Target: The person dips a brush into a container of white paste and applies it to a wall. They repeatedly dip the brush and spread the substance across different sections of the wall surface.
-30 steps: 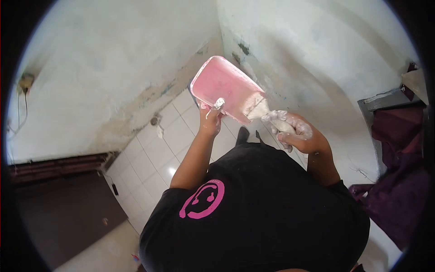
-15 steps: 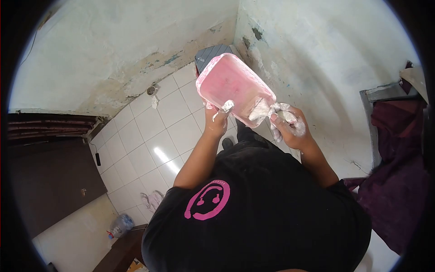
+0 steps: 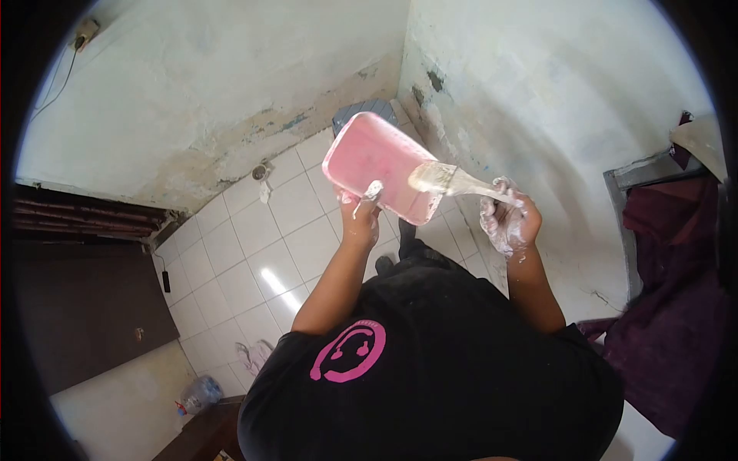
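Observation:
My left hand (image 3: 360,213) grips the near rim of a pink plastic tub (image 3: 377,157), its thumb smeared white and hooked over the edge. The tub is tilted toward me, with white smears along its rim. In my right hand (image 3: 511,219), coated with white stuff, is the handle end of a paintbrush (image 3: 469,184). The brush points left, its pale, laden bristles over the tub's right end. Thumb and fingertips pinch the handle while the palm faces partly up.
Peeling walls meet in a corner ahead, with a grey box-like object (image 3: 365,112) below. A small cup (image 3: 260,171) stands on the tiled floor (image 3: 254,223). A dark door (image 3: 84,307) and plastic bottle (image 3: 201,393) are at left; purple cloth (image 3: 661,307) hangs at right.
My right hand has moved slightly right and raised the brush out of the tub's corner, so its handle and bristles now show. The tub has shifted slightly left and down in view.

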Demonstrator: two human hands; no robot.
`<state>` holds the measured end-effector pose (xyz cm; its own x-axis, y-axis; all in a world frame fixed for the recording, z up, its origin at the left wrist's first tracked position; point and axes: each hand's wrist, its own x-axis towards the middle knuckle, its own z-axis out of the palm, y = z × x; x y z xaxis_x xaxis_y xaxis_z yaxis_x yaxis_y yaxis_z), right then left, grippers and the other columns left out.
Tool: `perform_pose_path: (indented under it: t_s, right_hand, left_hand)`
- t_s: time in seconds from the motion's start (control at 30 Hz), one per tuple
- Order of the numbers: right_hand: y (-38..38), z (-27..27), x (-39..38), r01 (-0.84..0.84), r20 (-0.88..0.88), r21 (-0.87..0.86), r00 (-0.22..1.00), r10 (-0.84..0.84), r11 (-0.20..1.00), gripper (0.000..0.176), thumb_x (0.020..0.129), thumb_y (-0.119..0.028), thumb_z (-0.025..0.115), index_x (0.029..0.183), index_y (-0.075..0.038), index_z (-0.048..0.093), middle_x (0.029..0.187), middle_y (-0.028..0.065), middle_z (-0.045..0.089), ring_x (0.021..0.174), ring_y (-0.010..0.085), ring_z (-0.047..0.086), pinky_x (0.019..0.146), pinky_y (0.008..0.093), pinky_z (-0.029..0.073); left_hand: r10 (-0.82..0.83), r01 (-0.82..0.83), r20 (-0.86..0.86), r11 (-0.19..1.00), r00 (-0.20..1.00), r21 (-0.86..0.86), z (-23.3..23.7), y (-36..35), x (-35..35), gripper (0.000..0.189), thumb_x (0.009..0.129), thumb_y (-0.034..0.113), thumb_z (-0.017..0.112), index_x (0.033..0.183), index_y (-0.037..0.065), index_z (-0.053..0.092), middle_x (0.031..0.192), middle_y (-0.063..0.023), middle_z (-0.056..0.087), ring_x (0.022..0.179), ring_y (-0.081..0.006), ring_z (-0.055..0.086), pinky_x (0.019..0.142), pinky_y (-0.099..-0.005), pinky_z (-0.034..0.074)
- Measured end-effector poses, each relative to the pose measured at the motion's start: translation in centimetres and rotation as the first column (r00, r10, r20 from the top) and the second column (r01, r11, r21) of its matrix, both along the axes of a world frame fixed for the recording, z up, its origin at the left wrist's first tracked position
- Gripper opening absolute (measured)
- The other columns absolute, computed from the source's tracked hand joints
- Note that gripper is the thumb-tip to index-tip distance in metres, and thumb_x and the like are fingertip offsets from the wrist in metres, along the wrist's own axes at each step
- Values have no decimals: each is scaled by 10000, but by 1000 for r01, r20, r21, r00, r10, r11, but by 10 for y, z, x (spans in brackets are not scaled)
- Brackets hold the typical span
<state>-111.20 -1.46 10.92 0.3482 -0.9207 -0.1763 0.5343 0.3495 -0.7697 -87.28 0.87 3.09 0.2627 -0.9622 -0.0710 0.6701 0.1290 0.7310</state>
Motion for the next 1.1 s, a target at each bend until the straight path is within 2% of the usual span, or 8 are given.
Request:
perform_pose_path:
  t_s: [0.17,0.47,0.57,0.7,0.73,0.77,0.9,1.1]
  right_hand:
    - [-25,-51,-30,-104,643,289,758,-112,952,267,822,-299,511,965,-74,541,719,90,523,508,149,493,458,271,414]
    - [-68,-54,-31,-145,878,77,479,2,986,232,853,-254,486,993,-75,535,771,99,528,624,173,541,557,286,445]
    - [-87,-30,-49,29,803,44,593,-53,999,252,856,-258,481,1011,-63,524,795,112,520,662,202,561,562,299,468]
    - [-116,-28,-68,385,237,-355,919,-316,852,201,850,-141,553,996,-22,483,899,202,537,623,293,622,515,391,533]
    - [-132,-52,-74,281,-103,-864,715,-692,418,193,821,-65,587,979,-15,489,911,202,548,650,310,643,533,397,549]
    - [-146,-66,-77,-243,-80,-970,231,-970,22,212,792,11,621,962,-7,494,922,203,559,677,327,665,551,403,565]
    - [-202,-41,-43,320,-55,-921,453,-890,220,224,772,81,640,966,30,539,951,179,659,856,257,679,726,378,563]
    - [-235,-71,-25,311,-250,-895,241,-938,319,51,853,30,569,894,57,554,1042,267,630,987,294,642,871,370,515]
  left_hand:
    - [0,4,-68,998,998,64,13,-25,-2,573,811,114,630,1261,143,276,1197,-87,442,1104,-218,510,849,-402,503]
    - [-129,128,12,990,992,59,4,-101,-16,593,813,133,626,1284,147,266,1219,-94,428,1114,-233,498,843,-415,502]
    - [-203,202,25,978,979,50,14,-131,-25,605,812,132,619,1305,138,268,1224,-96,428,1128,-240,486,864,-421,487]
    - [-191,180,171,981,967,76,28,-168,-38,572,850,256,589,1315,97,295,1183,-120,487,1064,-269,549,812,-451,523]
    - [-205,194,182,978,962,75,24,-177,-37,572,850,256,589,1315,97,295,1183,-120,487,1064,-269,549,812,-451,523]
    - [-203,194,177,979,963,63,15,-187,-33,559,854,250,582,1314,90,308,1196,-123,482,1076,-268,546,832,-443,517]
    - [-212,205,170,977,962,58,11,-213,-25,542,864,238,568,1320,70,328,1226,-128,472,1107,-268,537,876,-433,499]
    - [-274,266,170,961,947,71,-1,-244,14,569,863,229,570,1341,81,299,1253,-133,459,1132,-279,524,898,-450,494]
